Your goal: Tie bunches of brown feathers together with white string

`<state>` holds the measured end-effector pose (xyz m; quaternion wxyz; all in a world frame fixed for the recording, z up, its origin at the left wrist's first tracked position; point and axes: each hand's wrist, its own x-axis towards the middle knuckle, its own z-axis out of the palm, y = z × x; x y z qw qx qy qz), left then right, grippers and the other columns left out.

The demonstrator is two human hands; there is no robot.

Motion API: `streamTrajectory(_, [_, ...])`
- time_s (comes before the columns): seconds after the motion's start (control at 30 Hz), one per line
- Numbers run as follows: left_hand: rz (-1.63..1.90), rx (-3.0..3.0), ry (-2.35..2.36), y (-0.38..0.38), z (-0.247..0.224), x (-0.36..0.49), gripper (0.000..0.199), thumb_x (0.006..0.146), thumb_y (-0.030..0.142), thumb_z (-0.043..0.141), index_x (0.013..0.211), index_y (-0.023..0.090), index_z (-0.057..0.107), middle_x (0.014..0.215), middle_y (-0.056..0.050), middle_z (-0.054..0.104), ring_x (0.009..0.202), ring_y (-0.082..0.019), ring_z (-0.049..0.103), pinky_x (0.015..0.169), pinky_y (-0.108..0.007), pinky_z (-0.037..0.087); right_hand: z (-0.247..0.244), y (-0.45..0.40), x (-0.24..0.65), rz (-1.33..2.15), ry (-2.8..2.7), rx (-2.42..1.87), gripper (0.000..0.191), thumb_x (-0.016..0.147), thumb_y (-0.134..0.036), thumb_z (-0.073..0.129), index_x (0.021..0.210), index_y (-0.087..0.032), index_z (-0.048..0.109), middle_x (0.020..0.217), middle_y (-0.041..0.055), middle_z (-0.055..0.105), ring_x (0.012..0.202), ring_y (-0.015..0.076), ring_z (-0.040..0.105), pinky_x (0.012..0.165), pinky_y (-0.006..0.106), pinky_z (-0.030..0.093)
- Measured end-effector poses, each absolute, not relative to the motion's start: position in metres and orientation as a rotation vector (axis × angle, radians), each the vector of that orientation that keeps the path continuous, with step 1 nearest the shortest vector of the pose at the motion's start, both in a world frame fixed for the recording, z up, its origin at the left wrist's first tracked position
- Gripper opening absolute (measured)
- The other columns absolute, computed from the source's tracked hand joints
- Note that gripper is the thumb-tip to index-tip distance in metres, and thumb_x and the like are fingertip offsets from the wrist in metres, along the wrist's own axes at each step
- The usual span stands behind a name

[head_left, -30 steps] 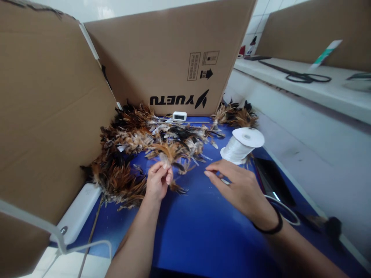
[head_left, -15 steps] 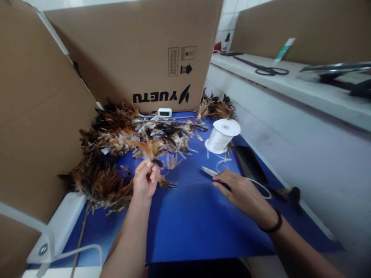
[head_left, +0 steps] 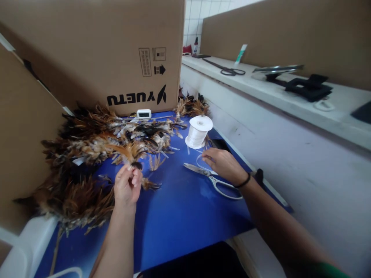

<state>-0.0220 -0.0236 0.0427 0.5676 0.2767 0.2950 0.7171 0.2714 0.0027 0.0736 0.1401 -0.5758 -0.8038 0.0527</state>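
Note:
My left hand (head_left: 127, 183) pinches a small bunch of brown feathers (head_left: 127, 151), its fingers closed round the base. Above the white ribbon by the spool, my right hand (head_left: 223, 164) has its fingers bent together; whether they grip the ribbon is too small to tell. Silver scissors (head_left: 216, 180) lie on the blue table (head_left: 185, 227) just below my right hand, blades pointing left. The white ribbon spool (head_left: 198, 133) stands upright behind that hand. Short cut ribbon pieces (head_left: 174, 148) lie left of the spool.
Feather piles (head_left: 84, 193) cover the table's left and back. A small white digital display (head_left: 144, 114) stands before a large cardboard box (head_left: 87, 50). On the right, a white ledge (head_left: 261, 87) holds dark scissors (head_left: 224, 69), a glue stick (head_left: 240, 54) and a black clip (head_left: 308, 88).
My right hand has let go of the scissors, now lying on the table, and has moved up towards the ribbon. The view has turned right. My left hand still pinches the feathers.

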Motion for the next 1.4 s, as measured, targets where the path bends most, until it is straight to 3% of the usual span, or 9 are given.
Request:
streamTrajectory(0.17, [1.686, 0.647, 0.701, -0.023, 0.043, -0.023, 0.027, 0.065, 0.018, 0.069, 0.055, 0.014, 0.045, 0.052, 0.004, 0.050, 0.037, -0.001, 0.035, 0.035, -0.012, 0.026, 0.083, 0.022, 0.259, 0.102, -2.396, -1.735, 0.018, 0.086, -0.021, 0.049, 0.090, -0.017, 0.067, 0.094, 0.0072, 0.068, 0.088, 0.0184, 0.064, 0.077, 0.026, 0.044])
streamTrajectory(0.37, [1.677, 0.632, 0.684, -0.022, 0.042, -0.022, 0.024, 0.065, 0.017, 0.069, 0.056, 0.014, 0.047, 0.051, 0.004, 0.049, 0.036, -0.001, 0.036, 0.035, -0.012, 0.026, 0.071, 0.047, 0.244, -0.059, -2.379, -2.177, 0.031, 0.083, -0.038, 0.054, 0.097, -0.014, 0.066, 0.093, 0.0166, 0.068, 0.089, 0.0297, 0.065, 0.070, 0.035, 0.047])
streamTrajectory(0.5, [1.684, 0.612, 0.695, -0.022, 0.043, -0.022, 0.019, 0.066, 0.018, 0.068, 0.060, 0.013, 0.051, 0.052, 0.004, 0.050, 0.037, 0.000, 0.036, 0.035, -0.011, 0.027, 0.057, 0.062, 0.247, 0.059, -2.373, -2.295, 0.028, 0.080, -0.029, 0.058, 0.100, -0.011, 0.065, 0.096, 0.0206, 0.067, 0.093, 0.0317, 0.065, 0.073, 0.037, 0.048])
streamTrajectory(0.7, [1.687, 0.629, 0.716, -0.022, 0.044, -0.022, 0.018, 0.067, 0.020, 0.069, 0.061, 0.013, 0.053, 0.052, 0.003, 0.050, 0.036, 0.000, 0.035, 0.035, -0.011, 0.026, 0.056, 0.058, 0.256, 0.219, -2.378, -2.139, 0.020, 0.078, -0.015, 0.053, 0.090, -0.017, 0.068, 0.088, 0.0107, 0.070, 0.079, 0.0195, 0.067, 0.068, 0.026, 0.047])
streamTrajectory(0.9, [1.667, 0.602, 0.727, -0.022, 0.046, -0.021, 0.022, 0.065, 0.019, 0.069, 0.056, 0.014, 0.050, 0.051, 0.003, 0.049, 0.036, -0.001, 0.035, 0.035, -0.012, 0.026, 0.059, 0.047, 0.274, 0.646, -2.172, -1.597, 0.015, 0.073, -0.019, 0.059, 0.084, -0.016, 0.068, 0.070, 0.0017, 0.069, 0.064, 0.0136, 0.064, 0.061, 0.022, 0.049])
streamTrajectory(1.03, [1.666, 0.592, 0.722, -0.022, 0.046, -0.021, 0.025, 0.064, 0.018, 0.070, 0.054, 0.014, 0.047, 0.052, 0.003, 0.049, 0.037, -0.001, 0.035, 0.035, -0.012, 0.026, 0.062, 0.042, 0.281, 0.379, -2.168, -1.608, 0.025, 0.077, -0.011, 0.047, 0.087, -0.017, 0.069, 0.085, 0.0054, 0.071, 0.077, 0.0159, 0.065, 0.071, 0.027, 0.049])
streamTrajectory(1.23, [1.659, 0.600, 0.729, -0.023, 0.046, -0.021, 0.026, 0.065, 0.018, 0.069, 0.053, 0.014, 0.047, 0.051, 0.003, 0.049, 0.037, -0.001, 0.035, 0.035, -0.012, 0.027, 0.057, 0.030, 0.288, 0.271, -2.615, -1.343, 0.047, 0.063, 0.004, 0.045, 0.098, -0.017, 0.068, 0.103, 0.0065, 0.068, 0.100, 0.0177, 0.058, 0.087, 0.030, 0.044])
streamTrajectory(1.4, [1.665, 0.603, 0.727, -0.023, 0.047, -0.020, 0.024, 0.065, 0.018, 0.069, 0.054, 0.014, 0.048, 0.051, 0.003, 0.050, 0.037, -0.001, 0.036, 0.035, -0.012, 0.027, 0.062, 0.027, 0.283, 0.172, -2.790, -1.501, 0.020, 0.080, -0.010, 0.049, 0.073, -0.015, 0.067, 0.074, 0.0066, 0.067, 0.076, 0.0152, 0.059, 0.073, 0.027, 0.042])
